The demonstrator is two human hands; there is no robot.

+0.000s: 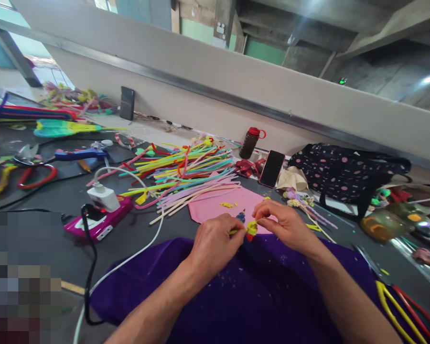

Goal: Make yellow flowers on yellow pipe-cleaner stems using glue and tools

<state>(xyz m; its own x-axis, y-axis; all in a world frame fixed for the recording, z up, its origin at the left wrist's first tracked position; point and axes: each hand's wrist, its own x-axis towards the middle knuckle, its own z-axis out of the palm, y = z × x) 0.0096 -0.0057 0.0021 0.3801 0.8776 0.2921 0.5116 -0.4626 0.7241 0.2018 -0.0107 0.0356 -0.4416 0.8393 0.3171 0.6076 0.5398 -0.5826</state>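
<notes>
Between my hands is a small yellow pipe-cleaner piece [252,228], coiled into a bunch, with a red bit at its underside. My left hand [218,237] is closed, thumb and fingertips pinching the piece from the left; a short yellow stem shows at its fingers. From the right, my right hand [284,223] has thumb and forefinger pinched together at the coil's edge. Just behind lies a small dark blue object [241,216], partly hidden, on a pink sheet [218,203] with several short yellow bits [228,205]. Purple cloth [265,291] spreads below my forearms.
A heap of coloured pipe cleaners [189,172] lies beyond the sheet. To the left are a magenta power strip [114,220] with a white charger, a glue gun [82,155] and cables. At right are a phone [272,168], a patterned bag [344,177] and scissors [394,298].
</notes>
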